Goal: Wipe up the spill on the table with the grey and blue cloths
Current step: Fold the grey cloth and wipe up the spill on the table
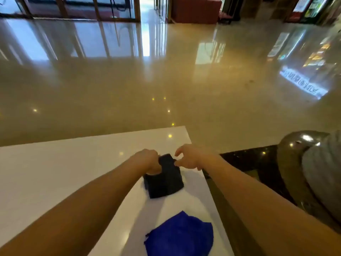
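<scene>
On the glossy white table (pixel 55 169), the left hand (pixel 148 159) pinches the folded dark grey cloth (pixel 165 179) at its far edge, right hand (pixel 190 157) fingers loosely spread beside it; the soft, limp crumpled blue cloth (pixel 180 235) lies nearer

A glossy white table (pixel 55 172) carries a dark grey cloth (pixel 164 180), folded into a thick block near its right edge, and a crumpled blue cloth (pixel 180 235) lying nearer the person, apart from the grey one, with the rest of the top bare and shiny.
</scene>
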Motion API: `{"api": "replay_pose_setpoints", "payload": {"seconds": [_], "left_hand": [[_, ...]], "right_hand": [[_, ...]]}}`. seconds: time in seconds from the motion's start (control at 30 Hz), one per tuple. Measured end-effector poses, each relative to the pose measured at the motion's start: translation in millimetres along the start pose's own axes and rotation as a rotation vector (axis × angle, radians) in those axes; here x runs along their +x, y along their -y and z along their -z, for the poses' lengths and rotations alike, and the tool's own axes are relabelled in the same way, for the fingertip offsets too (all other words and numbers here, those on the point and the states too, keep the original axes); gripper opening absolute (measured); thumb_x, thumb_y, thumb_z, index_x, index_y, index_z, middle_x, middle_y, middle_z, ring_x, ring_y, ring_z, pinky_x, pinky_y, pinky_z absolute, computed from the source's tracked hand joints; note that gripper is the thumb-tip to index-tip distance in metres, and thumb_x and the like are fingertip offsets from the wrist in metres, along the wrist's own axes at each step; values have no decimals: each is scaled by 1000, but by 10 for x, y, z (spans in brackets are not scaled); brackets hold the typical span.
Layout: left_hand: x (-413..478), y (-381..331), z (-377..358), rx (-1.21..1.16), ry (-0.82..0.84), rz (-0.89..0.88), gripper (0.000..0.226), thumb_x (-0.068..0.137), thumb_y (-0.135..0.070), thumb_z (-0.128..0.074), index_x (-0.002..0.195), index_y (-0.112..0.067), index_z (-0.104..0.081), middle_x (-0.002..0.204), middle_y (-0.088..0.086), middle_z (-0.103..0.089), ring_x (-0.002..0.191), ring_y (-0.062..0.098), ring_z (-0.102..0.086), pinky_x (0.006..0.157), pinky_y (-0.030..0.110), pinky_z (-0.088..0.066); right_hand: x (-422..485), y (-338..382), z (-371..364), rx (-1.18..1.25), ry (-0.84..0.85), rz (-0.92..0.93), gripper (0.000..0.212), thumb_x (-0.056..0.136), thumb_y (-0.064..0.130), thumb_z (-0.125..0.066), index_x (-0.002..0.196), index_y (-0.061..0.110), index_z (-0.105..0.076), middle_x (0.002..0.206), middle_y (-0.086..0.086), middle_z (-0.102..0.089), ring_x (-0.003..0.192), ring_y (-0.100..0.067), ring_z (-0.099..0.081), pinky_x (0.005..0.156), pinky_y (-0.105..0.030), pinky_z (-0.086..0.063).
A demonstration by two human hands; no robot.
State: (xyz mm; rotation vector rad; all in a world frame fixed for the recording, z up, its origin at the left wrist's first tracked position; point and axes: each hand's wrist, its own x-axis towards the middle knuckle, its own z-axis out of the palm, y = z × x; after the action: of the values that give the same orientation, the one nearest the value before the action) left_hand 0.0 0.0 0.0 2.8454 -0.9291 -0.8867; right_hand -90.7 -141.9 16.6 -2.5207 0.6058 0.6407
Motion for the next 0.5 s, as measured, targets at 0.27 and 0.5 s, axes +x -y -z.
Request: {"api": "replay_pose_setpoints", "payload": {"seconds": [0.27,0.5], "left_hand": [[425,102,-1188,-433,-308,327,82,81,-41,-76,138,-3,-33,134,19,-38,114,36,-52,93,39,-48],[271,349,-868,-1091,2,439,37,75,-5,-73,109,1,-60,105,19,-67,94,31,-67,86,40,-59]], "right_hand": [[759,-353,-1411,359,-311,-134,70,92,38,-68,146,14,-33,128,-14,-52,112,-30,-59,86,-34,-52],[661,-9,-1206,709,-167,-50,26,88,7,-68,111,16,-62,98,-9,-67,89,-26,-66,77,-35,-55]]}}
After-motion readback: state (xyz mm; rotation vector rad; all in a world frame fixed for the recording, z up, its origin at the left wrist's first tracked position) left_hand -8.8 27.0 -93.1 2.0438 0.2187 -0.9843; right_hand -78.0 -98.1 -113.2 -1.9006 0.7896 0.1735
